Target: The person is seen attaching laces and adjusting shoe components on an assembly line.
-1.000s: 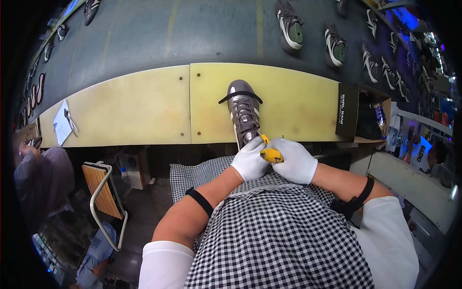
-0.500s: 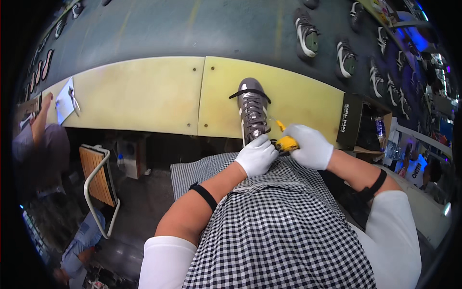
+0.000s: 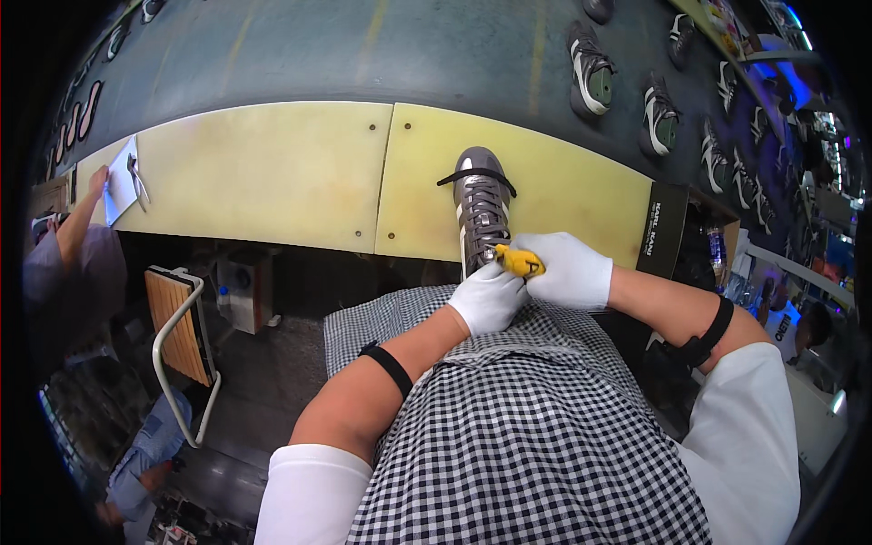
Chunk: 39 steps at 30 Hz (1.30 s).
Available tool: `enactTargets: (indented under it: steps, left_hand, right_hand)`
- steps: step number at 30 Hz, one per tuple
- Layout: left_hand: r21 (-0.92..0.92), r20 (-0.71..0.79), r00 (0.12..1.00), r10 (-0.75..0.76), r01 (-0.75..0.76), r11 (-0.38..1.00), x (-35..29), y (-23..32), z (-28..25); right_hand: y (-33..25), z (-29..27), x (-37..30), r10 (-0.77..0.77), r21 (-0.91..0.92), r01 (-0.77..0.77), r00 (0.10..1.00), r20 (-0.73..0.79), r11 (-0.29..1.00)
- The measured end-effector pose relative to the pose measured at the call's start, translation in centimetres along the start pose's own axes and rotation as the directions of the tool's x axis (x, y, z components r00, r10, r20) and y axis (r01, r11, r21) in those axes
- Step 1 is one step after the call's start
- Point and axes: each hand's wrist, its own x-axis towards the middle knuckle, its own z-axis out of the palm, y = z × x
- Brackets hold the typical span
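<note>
A grey-brown sneaker (image 3: pixel 481 204) with pale side stripes lies toe-away on the yellow bench top (image 3: pixel 563 195), its heel end toward me. Dark laces run through its eyelets, and a black lace or cord crosses the toe. My left hand (image 3: pixel 489 298), in a white glove, is closed at the sneaker's collar, its fingertips partly hidden. My right hand (image 3: pixel 568 272), also gloved, grips a yellow-handled tool (image 3: pixel 520 261), whose front end is at the top eyelets just above my left fingers. The tool's exact kind cannot be made out.
Beyond the bench, a dark green belt (image 3: pixel 436 68) carries several similar sneakers (image 3: pixel 590 73) at right. A black shoebox (image 3: pixel 666 227) stands at the bench's right end. At far left, a co-worker's arm (image 3: pixel 82 218) reaches to a white sheet (image 3: pixel 118 186) with pliers-like tools. A wooden-backed chair (image 3: pixel 180 327) stands below.
My right hand has moved left with the yellow-handled tool, bringing it from beside the sneaker onto the top eyelets by my left hand. The co-worker's hand has reached the sheet.
</note>
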Motion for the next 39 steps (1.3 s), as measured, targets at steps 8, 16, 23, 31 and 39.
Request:
enactTargets:
  steps: [8,16,23,31,39]
  left_hand:
    - [-0.165,-0.157,0.987,-0.042,0.016,0.986,-0.4,0.1,2.6]
    - [-0.046,-0.115,0.986,0.119,-0.125,0.991,1.2,0.1,-4.2]
    - [-0.585,-0.071,0.931,-0.358,0.251,0.771,3.0,0.5,-12.7]
    - [-0.822,0.047,0.681,-0.73,0.442,0.36,3.7,-0.5,-15.1]
    - [-0.84,0.535,0.672,-0.512,0.358,-0.408,3.0,0.6,-17.9]
  right_hand:
    - [-3.7,-1.2,-4.4,0.104,0.154,-0.097,0.994,-0.042,0.983]
    - [7.2,1.6,-0.6,-0.199,-0.247,0.104,0.895,-0.399,0.963]
    - [7.5,8.1,-2.3,0.048,0.262,0.157,0.768,-0.638,0.952]
    - [5.7,6.6,2.8,-0.183,0.237,0.447,0.712,-0.678,0.863]
    - [2.8,5.5,3.7,0.154,0.944,0.216,0.971,-0.182,-0.25]
